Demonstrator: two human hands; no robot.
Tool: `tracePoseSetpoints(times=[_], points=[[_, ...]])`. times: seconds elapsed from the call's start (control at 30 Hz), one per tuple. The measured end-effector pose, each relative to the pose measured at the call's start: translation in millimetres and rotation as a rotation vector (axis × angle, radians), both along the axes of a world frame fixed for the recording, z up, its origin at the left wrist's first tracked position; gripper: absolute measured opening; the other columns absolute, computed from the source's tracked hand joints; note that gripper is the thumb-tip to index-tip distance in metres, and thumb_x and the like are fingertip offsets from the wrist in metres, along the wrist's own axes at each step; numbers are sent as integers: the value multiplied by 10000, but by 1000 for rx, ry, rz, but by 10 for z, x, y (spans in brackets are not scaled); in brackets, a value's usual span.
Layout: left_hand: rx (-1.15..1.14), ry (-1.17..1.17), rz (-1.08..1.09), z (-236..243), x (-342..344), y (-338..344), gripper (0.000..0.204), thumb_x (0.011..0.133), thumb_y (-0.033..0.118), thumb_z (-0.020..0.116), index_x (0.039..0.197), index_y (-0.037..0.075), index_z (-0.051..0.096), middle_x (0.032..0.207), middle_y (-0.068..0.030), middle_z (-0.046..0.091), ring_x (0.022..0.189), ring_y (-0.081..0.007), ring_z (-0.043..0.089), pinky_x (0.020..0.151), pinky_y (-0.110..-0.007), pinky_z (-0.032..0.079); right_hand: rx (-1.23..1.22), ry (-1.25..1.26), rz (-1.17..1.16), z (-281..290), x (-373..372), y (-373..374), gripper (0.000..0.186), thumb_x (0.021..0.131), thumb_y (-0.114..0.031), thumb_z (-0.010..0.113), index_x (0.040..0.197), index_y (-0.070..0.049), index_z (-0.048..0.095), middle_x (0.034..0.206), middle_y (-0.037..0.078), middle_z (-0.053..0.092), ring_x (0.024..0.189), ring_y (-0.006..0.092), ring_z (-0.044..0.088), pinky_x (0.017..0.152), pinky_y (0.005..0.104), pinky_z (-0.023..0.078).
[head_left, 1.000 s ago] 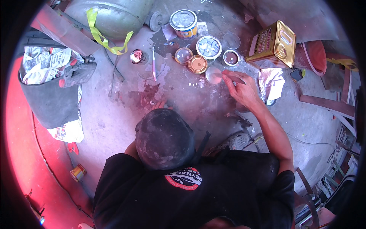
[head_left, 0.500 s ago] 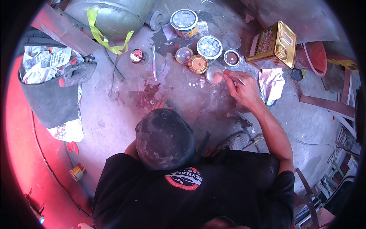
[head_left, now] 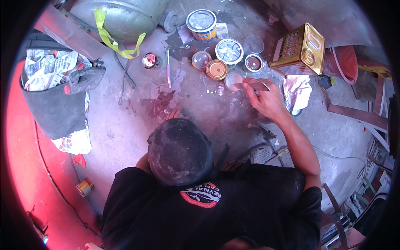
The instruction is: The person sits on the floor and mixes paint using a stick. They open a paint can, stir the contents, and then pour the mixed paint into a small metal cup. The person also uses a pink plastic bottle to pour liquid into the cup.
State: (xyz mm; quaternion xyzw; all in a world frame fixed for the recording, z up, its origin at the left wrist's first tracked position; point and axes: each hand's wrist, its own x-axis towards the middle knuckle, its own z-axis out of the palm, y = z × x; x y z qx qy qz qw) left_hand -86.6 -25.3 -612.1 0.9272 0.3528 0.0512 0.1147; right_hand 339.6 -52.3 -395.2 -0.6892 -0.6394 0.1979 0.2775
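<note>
My right hand (head_left: 266,98) is closed on a thin flat paddle (head_left: 259,86), whose tip reaches the small clear cup (head_left: 233,82) of pale pinkish contents on the floor. Beside that cup stand a tan-lidded can (head_left: 216,70), a small cup of dark liquid (head_left: 253,63) and a white-rimmed open can (head_left: 229,51). Only the fingers of my left hand (head_left: 175,114) show past my dusty dark knee (head_left: 181,152). They look spread against the stained concrete, and the rest of that hand is hidden.
A gold rectangular tin (head_left: 298,49) stands right of the cups, by a crumpled white cloth (head_left: 296,91). Farther back is a paint can (head_left: 201,26). Leftward lie a pink-and-white toothbrush (head_left: 168,70), a small red-stained cup (head_left: 150,61) and a newspaper-filled bin (head_left: 54,104).
The paddle has turned to lie more level over the cup, and my right hand has shifted slightly with it. My left fingers have stayed in place.
</note>
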Motion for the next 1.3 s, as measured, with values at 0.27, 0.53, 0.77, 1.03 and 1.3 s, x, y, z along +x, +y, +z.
tracePoseSetpoints(times=[0.27,0.53,0.77,1.03,1.3], points=[[-52,45,-22,350,125,49,314,932,348,671,1233,284,735,1479,-160,506,1362,-387,477,1118,-558,389,113,-14,8,-29,71,31,174,962,-211,685,1026,-89,790,939,111,773,812,338,726,768,445,569],[-65,48,-6,309,120,46,314,928,354,685,1226,265,730,1481,-169,502,1350,-404,487,1097,-568,410,88,-71,65,-71,43,9,179,951,-213,693,1041,-87,782,883,130,759,786,355,713,746,442,562],[-75,19,-49,188,39,52,416,872,387,699,1250,213,698,1476,-167,494,1358,-398,471,1100,-581,403,116,-114,15,-97,6,33,174,956,-204,682,1018,-74,778,881,144,755,790,364,711,756,454,565],[16,-12,0,206,101,33,379,922,391,710,1261,222,702,1418,-149,570,1323,-372,524,1094,-549,419,132,-64,22,-134,-10,44,168,954,-188,682,1031,-68,772,858,152,743,772,369,705,739,467,562],[66,-35,138,-18,103,-39,565,907,392,746,1352,73,603,1342,-133,628,1282,-337,565,1086,-528,428,137,-26,15,-161,-20,59,159,953,-181,681,1022,-64,765,824,147,729,742,369,695,714,478,557]])
